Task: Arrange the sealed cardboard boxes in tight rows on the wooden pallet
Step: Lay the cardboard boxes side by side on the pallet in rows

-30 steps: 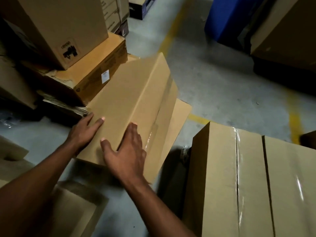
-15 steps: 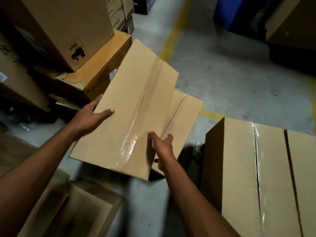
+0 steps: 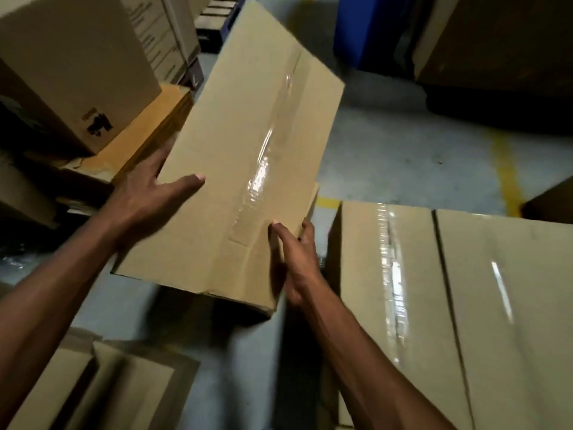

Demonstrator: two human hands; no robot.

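Note:
A long sealed cardboard box (image 3: 235, 156) with clear tape down its top is lifted off the floor and tilted, its far end up. My left hand (image 3: 145, 197) grips its left edge, thumb lying on the top face. At the near right edge my right hand (image 3: 294, 256) holds the box, thumb on top and fingers round the side. To the right stand two sealed boxes (image 3: 465, 305) side by side with taped tops. The pallet under them is hidden.
A stack of cartons (image 3: 71, 72) rises at the left on an orange-brown box (image 3: 148, 128). Flattened cardboard (image 3: 102, 389) lies at the lower left. Grey floor (image 3: 403, 156) with yellow lines runs behind. A blue object (image 3: 372, 29) and a dark large carton (image 3: 502, 41) stand at the back right.
The box has come up off the floor and nearer to me, its taped top now facing up. My right hand went from its top face to its right edge.

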